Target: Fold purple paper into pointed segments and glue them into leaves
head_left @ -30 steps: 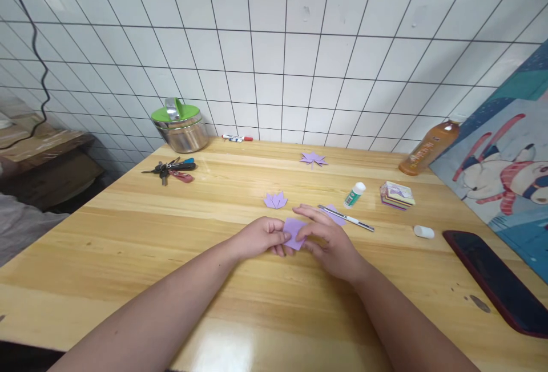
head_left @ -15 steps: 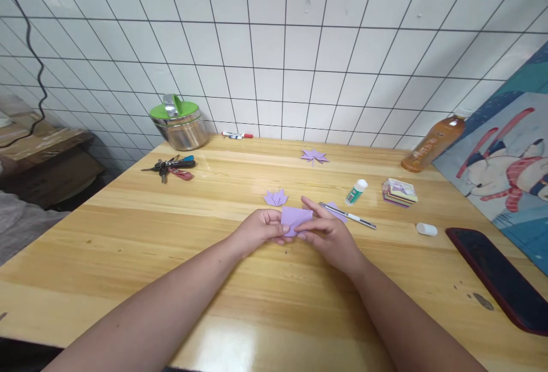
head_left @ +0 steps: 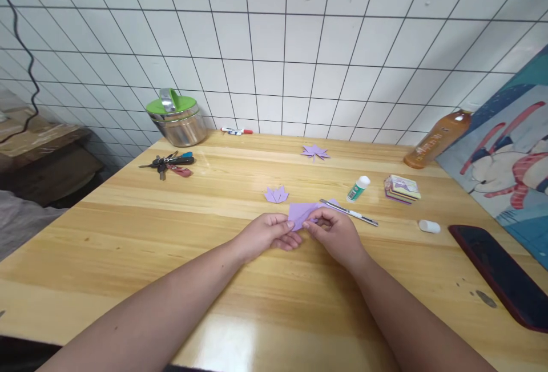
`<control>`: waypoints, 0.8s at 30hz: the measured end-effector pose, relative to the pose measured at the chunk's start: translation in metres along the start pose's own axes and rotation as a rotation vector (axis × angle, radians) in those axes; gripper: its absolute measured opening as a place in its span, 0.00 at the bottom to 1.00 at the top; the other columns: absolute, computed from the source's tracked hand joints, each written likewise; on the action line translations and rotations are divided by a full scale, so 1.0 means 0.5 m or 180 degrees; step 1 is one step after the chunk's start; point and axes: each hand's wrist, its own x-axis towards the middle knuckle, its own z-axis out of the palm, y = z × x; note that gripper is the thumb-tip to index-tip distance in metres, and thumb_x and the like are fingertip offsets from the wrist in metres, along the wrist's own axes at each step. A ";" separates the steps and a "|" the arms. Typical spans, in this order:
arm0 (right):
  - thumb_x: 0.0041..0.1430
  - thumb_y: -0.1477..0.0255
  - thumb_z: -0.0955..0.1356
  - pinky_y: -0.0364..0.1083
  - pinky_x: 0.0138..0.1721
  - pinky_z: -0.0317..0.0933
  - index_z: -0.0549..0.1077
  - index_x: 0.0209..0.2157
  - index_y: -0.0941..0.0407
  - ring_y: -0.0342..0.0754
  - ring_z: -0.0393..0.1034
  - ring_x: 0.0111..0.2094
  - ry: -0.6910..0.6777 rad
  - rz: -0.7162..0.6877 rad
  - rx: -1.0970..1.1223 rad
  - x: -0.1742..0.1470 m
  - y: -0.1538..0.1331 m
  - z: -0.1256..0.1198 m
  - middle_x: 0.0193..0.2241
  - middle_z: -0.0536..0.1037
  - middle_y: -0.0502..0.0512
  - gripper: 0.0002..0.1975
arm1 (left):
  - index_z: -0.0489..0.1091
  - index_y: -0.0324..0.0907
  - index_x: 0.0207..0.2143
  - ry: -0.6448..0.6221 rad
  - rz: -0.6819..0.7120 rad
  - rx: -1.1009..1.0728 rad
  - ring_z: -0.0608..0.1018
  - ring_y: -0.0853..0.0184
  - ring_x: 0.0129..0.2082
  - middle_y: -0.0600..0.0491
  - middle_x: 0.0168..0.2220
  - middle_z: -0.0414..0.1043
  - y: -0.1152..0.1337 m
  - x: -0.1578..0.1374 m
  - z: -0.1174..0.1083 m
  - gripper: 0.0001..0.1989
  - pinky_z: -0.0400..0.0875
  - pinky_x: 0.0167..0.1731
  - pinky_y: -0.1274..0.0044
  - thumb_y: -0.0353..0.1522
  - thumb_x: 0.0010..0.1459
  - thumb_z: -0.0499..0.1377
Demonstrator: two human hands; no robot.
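Between my two hands is a piece of purple paper (head_left: 299,212), partly covered by my fingers. My left hand (head_left: 272,230) pinches its lower left edge, thumb on top and fingers beneath. My right hand (head_left: 336,232) has thumb and fingertips closed on the paper's right side. Just beyond lies a small folded purple paper shape (head_left: 276,194) with pointed tips. To the right of the paper, a slim silver pen-like tool (head_left: 351,212) rests over another bit of purple paper. A pointed purple paper flower (head_left: 315,152) lies farther back.
Right of my hands are a glue stick (head_left: 358,189), its white cap (head_left: 429,226), a paper stack (head_left: 402,189), a phone (head_left: 500,275) and a tea bottle (head_left: 439,138). At the left stand a green-lidded metal pot (head_left: 180,124) and keys (head_left: 169,162); a marker (head_left: 237,131) lies by the wall.
My right fingers, stretched over the paper before, have curled into a pinch at its right side. The paper has turned and shifted slightly right. The camera view has moved a little.
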 end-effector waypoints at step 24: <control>0.49 0.67 0.67 0.40 0.22 0.60 0.70 0.23 0.56 0.43 0.67 0.22 0.0499 -0.0109 -0.0554 -0.004 -0.013 0.007 0.21 0.75 0.51 0.08 | 0.72 0.36 0.31 -0.0272 -0.0102 0.0573 0.76 0.70 0.25 0.48 0.26 0.76 -0.001 0.002 0.001 0.17 0.69 0.28 0.78 0.43 0.54 0.56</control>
